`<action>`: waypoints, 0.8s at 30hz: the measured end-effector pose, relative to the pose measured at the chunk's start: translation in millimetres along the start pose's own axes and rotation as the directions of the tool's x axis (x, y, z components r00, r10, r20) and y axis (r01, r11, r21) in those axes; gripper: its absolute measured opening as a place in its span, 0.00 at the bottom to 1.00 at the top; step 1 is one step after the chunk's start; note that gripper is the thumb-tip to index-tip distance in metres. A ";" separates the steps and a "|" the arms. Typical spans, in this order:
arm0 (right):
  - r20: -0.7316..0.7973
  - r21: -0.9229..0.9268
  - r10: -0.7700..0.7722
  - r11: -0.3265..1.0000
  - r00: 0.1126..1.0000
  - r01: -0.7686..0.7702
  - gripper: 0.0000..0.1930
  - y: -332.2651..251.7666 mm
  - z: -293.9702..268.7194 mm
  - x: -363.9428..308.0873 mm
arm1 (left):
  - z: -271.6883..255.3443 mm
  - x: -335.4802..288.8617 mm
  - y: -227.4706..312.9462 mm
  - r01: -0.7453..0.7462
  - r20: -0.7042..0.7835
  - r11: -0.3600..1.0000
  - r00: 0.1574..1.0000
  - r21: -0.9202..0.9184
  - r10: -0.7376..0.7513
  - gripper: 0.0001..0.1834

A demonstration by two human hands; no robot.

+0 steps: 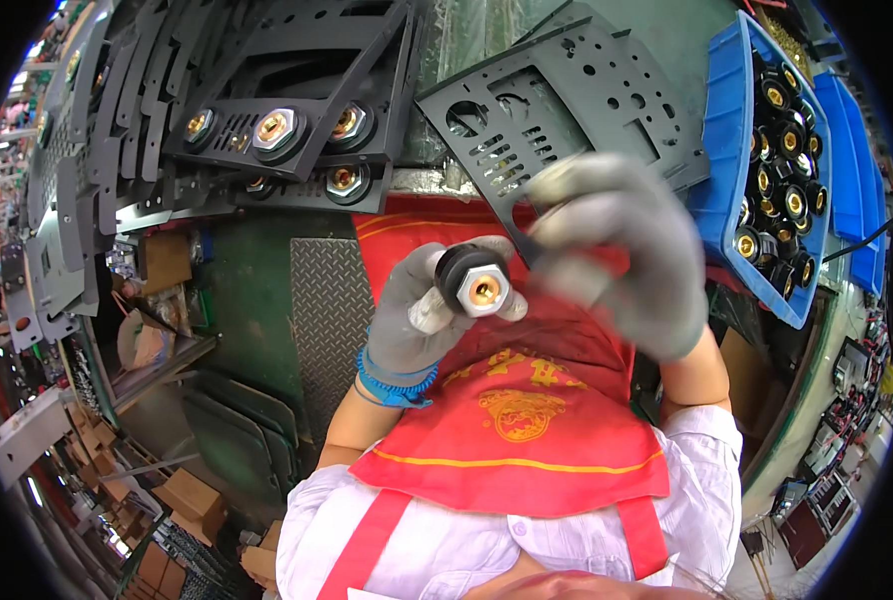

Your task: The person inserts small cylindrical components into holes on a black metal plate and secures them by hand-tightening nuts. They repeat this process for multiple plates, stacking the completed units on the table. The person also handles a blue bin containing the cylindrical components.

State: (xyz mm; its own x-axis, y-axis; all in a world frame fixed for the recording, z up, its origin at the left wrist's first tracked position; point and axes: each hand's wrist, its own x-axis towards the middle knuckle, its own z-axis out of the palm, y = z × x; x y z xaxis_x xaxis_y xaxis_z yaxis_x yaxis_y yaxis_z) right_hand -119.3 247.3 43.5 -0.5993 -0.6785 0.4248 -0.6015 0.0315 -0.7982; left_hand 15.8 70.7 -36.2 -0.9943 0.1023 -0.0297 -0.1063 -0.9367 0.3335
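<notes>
Above your red apron (pixel 527 420), your left hand (pixel 417 320) grips one black brass-cored socket (pixel 477 282) while your blurred right hand (pixel 617 250), grip unclear, holds a bare grey panel (pixel 567 100); fitted panels (pixel 287 130) lie stacked at the bench's far-left corner, many sockets wait in the blue bin (pixel 727 120).

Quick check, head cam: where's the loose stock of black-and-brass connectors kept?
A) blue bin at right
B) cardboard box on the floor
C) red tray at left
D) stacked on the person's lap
A: the blue bin at right is full of black connectors with brass centres, like the connector that the left hand holds.
</notes>
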 end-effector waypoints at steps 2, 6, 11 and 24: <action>0.142 -0.135 -0.078 0.986 0.987 0.098 0.16 -11.5 11.7 -1.4 | 9.9 -0.1 -1.1 0.009 -0.143 0.996 0.990 0.086 0.003 0.15; 0.082 -0.229 -0.184 0.953 0.980 0.198 0.16 -6.6 25.7 -10.2 | 5.8 -4.6 -0.2 0.123 -0.180 0.987 0.978 0.104 -0.103 0.21; 0.141 -0.138 -0.198 0.966 0.970 0.218 0.16 3.5 22.0 -16.7 | 10.8 3.0 5.5 0.349 -0.030 0.932 0.935 -0.097 -0.353 0.38; 0.239 0.032 -0.145 0.989 0.960 0.142 0.12 10.2 4.3 -13.2 | 16.0 -2.9 -5.8 0.209 -0.240 0.975 0.952 0.069 -0.188 0.33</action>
State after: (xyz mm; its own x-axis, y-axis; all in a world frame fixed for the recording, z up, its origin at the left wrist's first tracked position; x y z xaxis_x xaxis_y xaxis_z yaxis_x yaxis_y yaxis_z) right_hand -115.3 253.5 28.0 -0.3619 -0.8312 0.4221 -0.6634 -0.0884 -0.7430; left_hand 19.4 81.2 -22.9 -0.9286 0.1927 -0.3172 -0.3115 -0.8693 0.3837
